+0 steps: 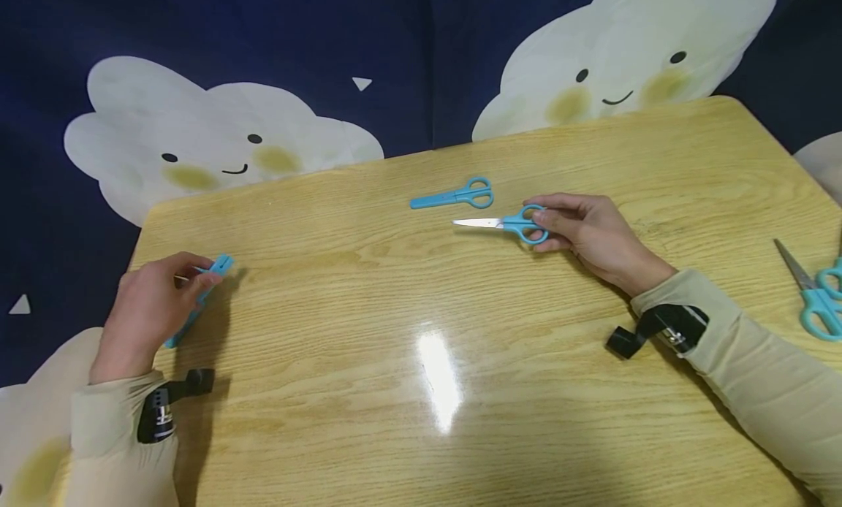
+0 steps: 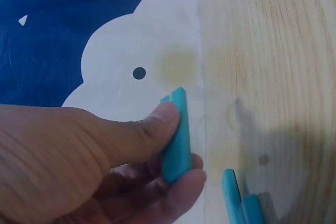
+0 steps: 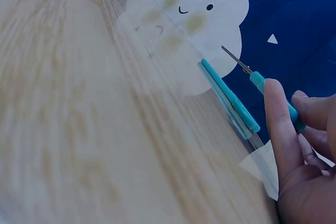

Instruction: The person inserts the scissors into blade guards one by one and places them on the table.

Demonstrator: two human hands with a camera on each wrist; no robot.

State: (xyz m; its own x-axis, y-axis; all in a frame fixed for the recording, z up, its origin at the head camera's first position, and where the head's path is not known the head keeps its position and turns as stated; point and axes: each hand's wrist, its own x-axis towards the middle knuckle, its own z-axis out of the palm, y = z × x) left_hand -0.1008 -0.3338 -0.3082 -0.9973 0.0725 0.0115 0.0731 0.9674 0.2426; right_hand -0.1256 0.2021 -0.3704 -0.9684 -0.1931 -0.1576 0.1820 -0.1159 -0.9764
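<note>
My left hand [image 1: 154, 302], over the table's left side, pinches a slim light-blue piece [image 2: 178, 140] like a blade cover between thumb and fingers. Below it on the table lie more light-blue parts [image 2: 253, 211], partly cut off in the left wrist view; their kind is unclear. On the right, my right hand [image 1: 585, 233] holds light-blue-handled scissors [image 1: 522, 225] by the finger loops. Their bare metal blades are together and point left. Just behind them, another pair of scissors [image 1: 483, 193] lies flat, its blades inside a blue cover [image 1: 434, 200].
Bare-bladed scissors [image 1: 821, 302] lie at the table's right side, partly out of frame. The light wooden table [image 1: 342, 375] reflects a bright strip of light. Behind it hangs a dark blue cloth [image 1: 421, 69] with white clouds. Each wrist wears a black strapped device.
</note>
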